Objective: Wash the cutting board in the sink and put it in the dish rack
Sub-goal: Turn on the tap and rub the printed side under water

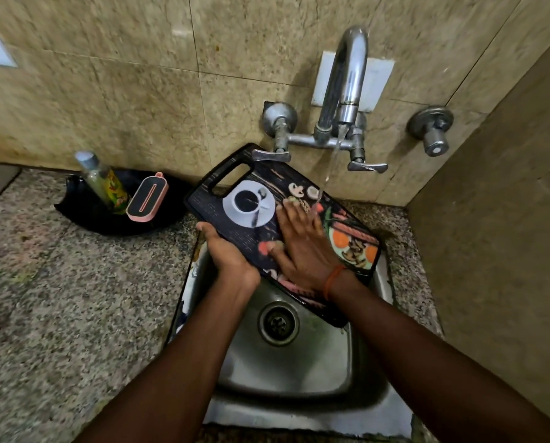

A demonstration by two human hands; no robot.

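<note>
A dark plastic cutting board [251, 199] printed with a coffee cup and food pictures is held tilted over the steel sink [299, 362]. Its handle slot points to the upper left. My left hand [227, 254] grips the board's left edge, thumb on top. My right hand [302, 244] lies flat on the printed face with fingers spread, an orange thread around its wrist. Water runs from the chrome tap [347, 81] onto the board just beyond my right fingertips. No dish rack is in view.
On the speckled granite counter [75, 298] to the left, a black tray [85, 215] holds a dish-soap bottle [102, 182] and a pink-and-black scrubber holder [147, 199]. Tap levers [366, 166] hang above the board. A tiled wall rises at the right.
</note>
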